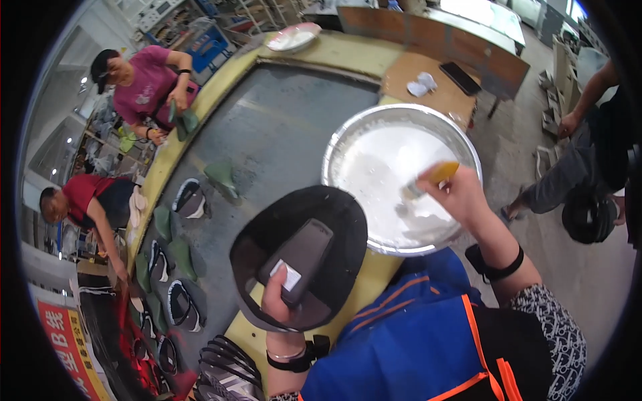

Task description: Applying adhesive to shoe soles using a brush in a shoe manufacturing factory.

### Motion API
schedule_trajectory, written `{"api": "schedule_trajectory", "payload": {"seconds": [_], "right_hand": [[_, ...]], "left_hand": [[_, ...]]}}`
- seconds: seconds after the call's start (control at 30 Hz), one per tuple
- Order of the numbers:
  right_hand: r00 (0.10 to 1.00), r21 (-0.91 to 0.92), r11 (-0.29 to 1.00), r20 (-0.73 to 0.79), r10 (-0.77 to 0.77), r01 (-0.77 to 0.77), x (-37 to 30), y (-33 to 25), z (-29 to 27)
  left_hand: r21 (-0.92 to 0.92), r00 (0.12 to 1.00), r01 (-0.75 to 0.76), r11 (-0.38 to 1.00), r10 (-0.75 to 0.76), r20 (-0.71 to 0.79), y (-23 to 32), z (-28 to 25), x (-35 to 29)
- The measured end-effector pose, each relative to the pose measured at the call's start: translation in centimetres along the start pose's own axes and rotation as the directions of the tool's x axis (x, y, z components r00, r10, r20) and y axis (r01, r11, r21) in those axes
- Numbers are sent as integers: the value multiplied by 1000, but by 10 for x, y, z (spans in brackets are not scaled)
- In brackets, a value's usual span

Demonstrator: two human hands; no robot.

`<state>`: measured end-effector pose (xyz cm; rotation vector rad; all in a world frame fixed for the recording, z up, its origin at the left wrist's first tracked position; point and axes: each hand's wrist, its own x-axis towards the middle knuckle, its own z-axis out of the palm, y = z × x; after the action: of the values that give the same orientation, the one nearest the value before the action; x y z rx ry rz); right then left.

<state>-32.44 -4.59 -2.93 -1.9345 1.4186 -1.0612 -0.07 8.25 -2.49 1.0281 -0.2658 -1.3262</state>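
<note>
My left hand (275, 304) grips a large black curved piece (344, 230), which looks like a shoe upper. Its thumb presses beside a white label on a dark grey panel (314, 247) inside the curve. My right hand (463, 197) is closed around a brush with a yellow handle (444, 172). The brush tip points down at white liquid (371, 157) in a round metal basin (409, 251); whether it touches the liquid is hard to tell. The black piece overlaps the basin's left rim in view.
Green shoe lasts (221, 177) and dark shoe uppers (184, 306) lie on the grey table (294, 100). A stack of uppers (231, 367) stands at the near edge. Farther off are a phone (460, 78) and a plate (293, 37). Two co-workers (150, 77) are at left; another person (602, 147) stands right.
</note>
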Motion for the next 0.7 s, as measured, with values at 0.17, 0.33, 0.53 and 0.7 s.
{"api": "schedule_trajectory", "payload": {"seconds": [0.17,0.33,0.53,0.7], "right_hand": [[996,-260,963,-23,-81,72,14,-3,-13],[943,71,940,-53,-330,333,13,-30,-9],[937,-24,938,61,-344,346,21,-35,2],[987,-30,1000,162,11,-6,12,-16,-4]], "left_hand": [[99,931,365,926,-363,-40,-6,33,13],[252,816,550,796,-577,44,-20,52,20],[312,804,518,797,-577,140,-27,60,18],[317,974,211,925,-226,10,-24,54,14]]}}
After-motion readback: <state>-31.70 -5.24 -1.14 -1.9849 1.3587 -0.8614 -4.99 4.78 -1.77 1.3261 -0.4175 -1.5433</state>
